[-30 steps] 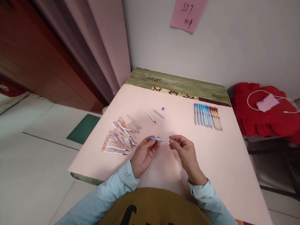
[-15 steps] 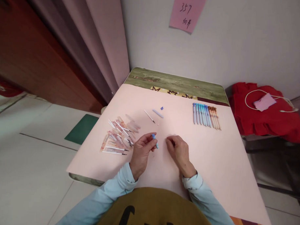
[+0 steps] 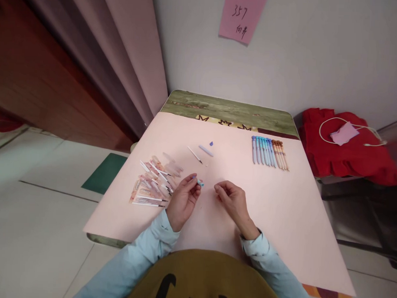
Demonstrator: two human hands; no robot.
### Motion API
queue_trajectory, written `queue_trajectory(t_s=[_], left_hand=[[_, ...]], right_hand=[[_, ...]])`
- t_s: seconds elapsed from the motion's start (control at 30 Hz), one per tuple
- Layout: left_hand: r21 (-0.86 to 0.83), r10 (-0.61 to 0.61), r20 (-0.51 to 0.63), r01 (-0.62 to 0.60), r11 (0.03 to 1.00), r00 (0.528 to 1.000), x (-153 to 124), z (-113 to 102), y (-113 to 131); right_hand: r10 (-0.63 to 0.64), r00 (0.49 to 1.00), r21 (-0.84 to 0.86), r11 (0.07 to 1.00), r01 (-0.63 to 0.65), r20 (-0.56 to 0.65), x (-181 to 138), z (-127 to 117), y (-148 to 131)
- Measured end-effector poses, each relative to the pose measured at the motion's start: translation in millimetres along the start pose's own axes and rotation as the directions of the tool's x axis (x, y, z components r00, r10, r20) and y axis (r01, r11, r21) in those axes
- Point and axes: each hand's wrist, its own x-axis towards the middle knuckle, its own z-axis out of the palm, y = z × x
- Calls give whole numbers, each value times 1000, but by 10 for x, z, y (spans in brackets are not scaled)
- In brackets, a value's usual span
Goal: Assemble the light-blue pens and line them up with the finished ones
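Note:
My left hand (image 3: 182, 201) pinches a small blue pen part (image 3: 200, 183) between thumb and fingers, its light-blue end pointing right. Beside it, my right hand (image 3: 235, 203) is closed with thumb and fingertips together; whatever they hold, if anything, is too small to make out. Beyond the hands lie a white pen refill (image 3: 195, 154) with a dark tip, a pale blue pen barrel (image 3: 206, 150) and a small dark-blue cap piece (image 3: 211, 144). Left of my left hand is a loose pile of white refills and pinkish clear barrels (image 3: 155, 182).
A neat row of blue and brown-topped pens (image 3: 266, 152) lies at the table's back right. Pale paper (image 3: 280, 221) covers most of the table (image 3: 229, 104). A red cloth (image 3: 319, 144) with a white cable is at the right, and a wall stands behind.
My left hand has turned the blue pen part from pointing down toward me to pointing right. My right hand has lifted slightly, its fingers now pinched toward the left hand. The view has shifted a little.

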Motion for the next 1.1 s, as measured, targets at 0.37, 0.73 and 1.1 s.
queue_trajectory(t_s=[0.37, 0.73, 1.1], left_hand=[[-200, -288, 19, 286, 937, 957, 26, 83, -15], [-147, -256, 32, 257, 955, 966, 16, 33, -73], [-161, -276, 35, 278, 947, 961, 0, 32, -126]], right_hand=[[-189, 976, 49, 980, 195, -106, -166, 7, -415], [-459, 888, -324, 846, 424, -36, -154, 7, -478], [-578, 816, -530, 694, 488, -4, -157, 26, -316]])
